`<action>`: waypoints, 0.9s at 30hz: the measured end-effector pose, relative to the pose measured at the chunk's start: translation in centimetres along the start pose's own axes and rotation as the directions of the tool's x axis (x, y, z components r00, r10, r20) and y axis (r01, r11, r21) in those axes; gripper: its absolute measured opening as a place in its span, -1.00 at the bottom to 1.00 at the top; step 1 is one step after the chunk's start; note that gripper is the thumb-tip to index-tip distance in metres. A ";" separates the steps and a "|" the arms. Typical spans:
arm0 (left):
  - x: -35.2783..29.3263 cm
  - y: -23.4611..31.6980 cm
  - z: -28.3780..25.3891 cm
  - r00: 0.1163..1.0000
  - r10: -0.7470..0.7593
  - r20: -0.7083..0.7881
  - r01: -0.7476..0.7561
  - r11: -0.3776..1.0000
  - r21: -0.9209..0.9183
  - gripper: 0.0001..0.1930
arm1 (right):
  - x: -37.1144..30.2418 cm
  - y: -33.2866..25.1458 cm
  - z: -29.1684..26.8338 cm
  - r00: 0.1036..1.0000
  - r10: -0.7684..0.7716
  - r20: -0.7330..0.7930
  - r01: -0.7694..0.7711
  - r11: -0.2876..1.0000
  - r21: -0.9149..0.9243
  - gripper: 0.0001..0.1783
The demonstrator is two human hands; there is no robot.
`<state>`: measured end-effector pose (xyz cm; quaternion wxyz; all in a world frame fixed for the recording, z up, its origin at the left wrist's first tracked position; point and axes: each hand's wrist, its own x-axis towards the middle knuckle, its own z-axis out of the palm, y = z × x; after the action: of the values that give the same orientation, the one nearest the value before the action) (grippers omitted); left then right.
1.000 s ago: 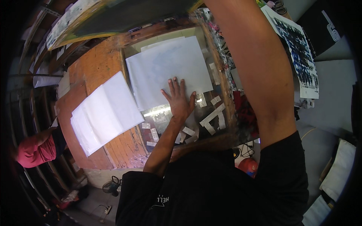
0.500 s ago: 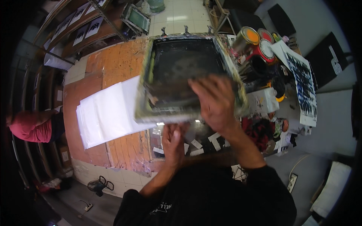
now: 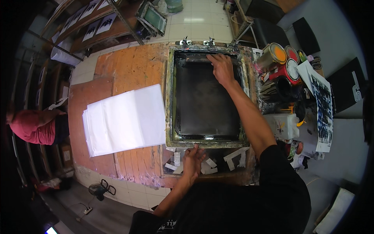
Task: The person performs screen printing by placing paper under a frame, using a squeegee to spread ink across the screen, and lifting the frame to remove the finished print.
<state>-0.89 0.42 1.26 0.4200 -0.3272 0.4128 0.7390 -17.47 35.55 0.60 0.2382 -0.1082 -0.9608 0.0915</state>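
A wood-framed printing screen (image 3: 170,117) lies on the table, its mesh dark with ink. At the far end of the mesh, my right hand (image 3: 223,68) is closed on a squeegee (image 3: 196,59), a dark bar lying across the screen. My left hand (image 3: 191,163) is at the near edge of the frame, fingers loosely bent and apart, with a fingertip against the wood. Under that hand, pale tape strips (image 3: 210,163) are stuck to a dark board. To the left of the screen is a stack of white sheets (image 3: 126,121).
Hinge clamps (image 3: 210,42) stand at the frame's far edge. On the right are paint cans (image 3: 274,54), a white jug (image 3: 281,126) and an ink-stained sheet (image 3: 323,113). At far left, a person in a red shirt (image 3: 33,126) stands by shelves. A fan (image 3: 99,190) is below.
The screen's near side has come down from a raised, tilted position. My right hand has moved with the squeegee from the near part to the far end. My left hand has shifted slightly right.
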 end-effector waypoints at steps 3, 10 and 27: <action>-0.8 0.3 0.5 1.000 0.011 -0.007 -0.011 1.000 0.024 -0.72 | -0.4 -0.1 1.9 1.000 0.003 -0.013 -0.004 0.997 -0.075 -0.49; -1.1 -0.3 -0.3 0.993 0.080 0.084 -0.086 0.994 0.070 -0.72 | -6.7 -6.1 -2.5 0.977 0.075 0.199 -0.076 0.997 0.000 -0.41; 0.5 -0.9 0.2 0.994 0.106 0.017 -0.108 0.985 0.131 -0.50 | -17.3 -15.6 -10.0 0.909 0.149 0.388 -0.134 0.989 -0.067 -0.06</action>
<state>-0.30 1.08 0.61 0.4023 -0.2726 0.4757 0.7332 -0.31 17.45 5.26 0.0318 -0.1618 -0.9802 0.1099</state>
